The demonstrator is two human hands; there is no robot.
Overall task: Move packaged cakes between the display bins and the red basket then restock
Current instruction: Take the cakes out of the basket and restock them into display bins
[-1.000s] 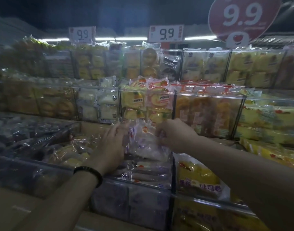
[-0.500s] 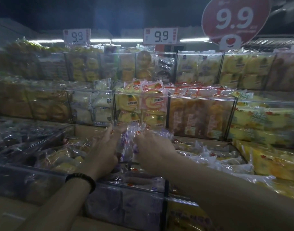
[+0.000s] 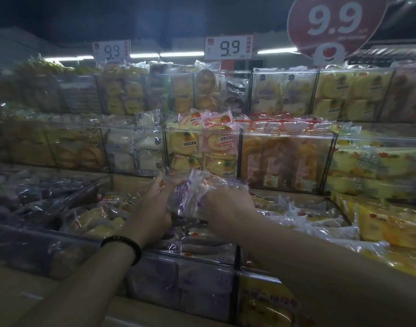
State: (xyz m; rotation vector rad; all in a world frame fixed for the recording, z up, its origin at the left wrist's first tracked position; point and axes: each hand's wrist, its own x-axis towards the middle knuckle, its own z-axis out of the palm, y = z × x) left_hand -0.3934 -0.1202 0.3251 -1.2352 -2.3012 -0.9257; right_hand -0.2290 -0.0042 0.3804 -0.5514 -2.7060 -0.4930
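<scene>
Restocking under way at the cake display: a person's right hand (image 3: 228,204) curls round a clear-wrapped packaged cake (image 3: 197,192) above the near display bin (image 3: 190,256), while the left hand (image 3: 152,208), fingers straight, steadies the packet's left side. Like packets already lie in that bin, and the far bins (image 3: 287,135) look full. The red basket is out of sight, so what remains cannot be judged.
</scene>
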